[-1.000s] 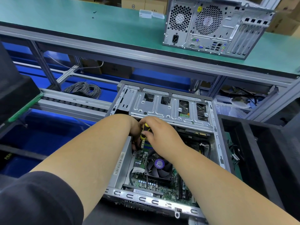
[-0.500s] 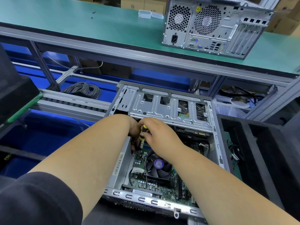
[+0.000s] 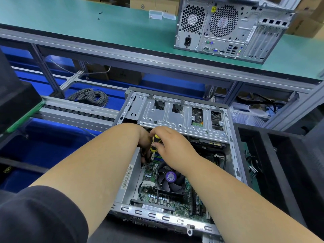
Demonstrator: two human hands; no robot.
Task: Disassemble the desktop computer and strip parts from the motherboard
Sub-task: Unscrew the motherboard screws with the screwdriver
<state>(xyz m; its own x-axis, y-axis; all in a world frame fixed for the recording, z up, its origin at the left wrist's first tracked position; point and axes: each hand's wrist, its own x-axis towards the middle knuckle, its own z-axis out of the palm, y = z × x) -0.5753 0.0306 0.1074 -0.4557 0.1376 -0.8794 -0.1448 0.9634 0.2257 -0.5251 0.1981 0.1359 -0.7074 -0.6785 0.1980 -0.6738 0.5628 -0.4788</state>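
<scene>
An opened desktop case [image 3: 177, 120] lies on its side before the person, its drive cage [image 3: 180, 116] at the far end and the motherboard [image 3: 166, 195] with its cooler fan [image 3: 171, 178] inside, nearer. Both hands meet over the board just in front of the cage. Behind, on the raised tabletop [image 3: 87, 21], a second computer [image 3: 229, 28] stands at right. A cable coil [image 3: 88, 97] lies left of the case, beyond a roller rail [image 3: 77, 111].

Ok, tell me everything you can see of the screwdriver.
Only the handle of the screwdriver shows: yellow with black grip sections, plastic or rubber by the look. It stands nearly upright, leaning slightly, inside the open computer case, above the motherboard's upper left corner and below the metal drive cage. The right hand curls round the handle from above; the left hand sits close beside it. Shaft and tip are hidden.
</scene>
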